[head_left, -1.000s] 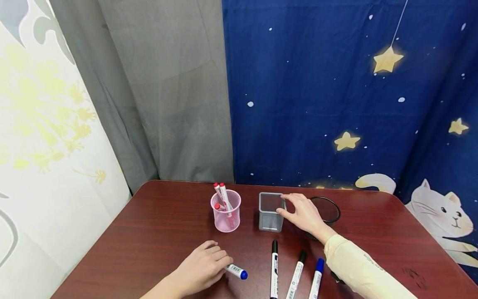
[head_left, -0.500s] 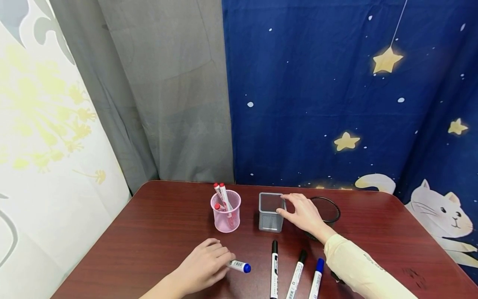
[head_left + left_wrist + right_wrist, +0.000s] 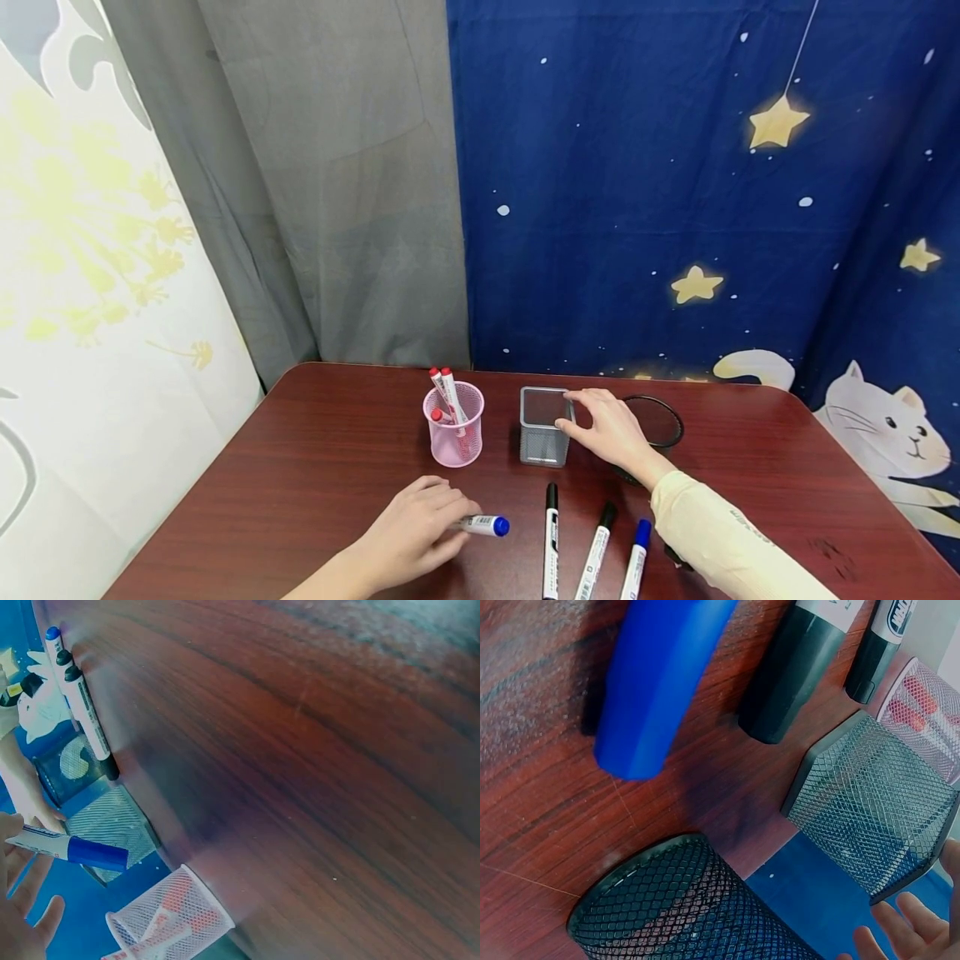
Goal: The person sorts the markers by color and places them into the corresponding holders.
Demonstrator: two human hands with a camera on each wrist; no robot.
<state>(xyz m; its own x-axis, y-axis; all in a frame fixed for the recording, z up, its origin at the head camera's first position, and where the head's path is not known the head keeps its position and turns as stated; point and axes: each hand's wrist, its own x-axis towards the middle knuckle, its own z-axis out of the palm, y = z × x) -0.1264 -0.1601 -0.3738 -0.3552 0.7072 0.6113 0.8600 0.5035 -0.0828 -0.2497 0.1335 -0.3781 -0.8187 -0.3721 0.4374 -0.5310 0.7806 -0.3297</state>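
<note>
My left hand [image 3: 412,537] holds a white marker with a blue cap [image 3: 483,525] above the tabletop, cap end pointing right. The same marker [image 3: 101,853] is in the left wrist view, its rear end hidden by the fingers. My right hand [image 3: 611,429] grips the right side of a square grey mesh pen holder [image 3: 543,446], thumb and a finger at its rim. To its left stands a round pink mesh pen holder [image 3: 456,446] with several red-capped markers [image 3: 452,396] inside.
A round black mesh holder [image 3: 667,442] is partly behind my right forearm. Two black-capped markers [image 3: 551,542] and another blue-capped marker [image 3: 635,560] lie on the dark red wooden table [image 3: 300,467]. Grey and blue star-printed curtains hang behind the table's far edge.
My left hand has shifted slightly right and up, and the blue-capped marker in it has swung closer to level. The right hand and the pen holders have not moved.
</note>
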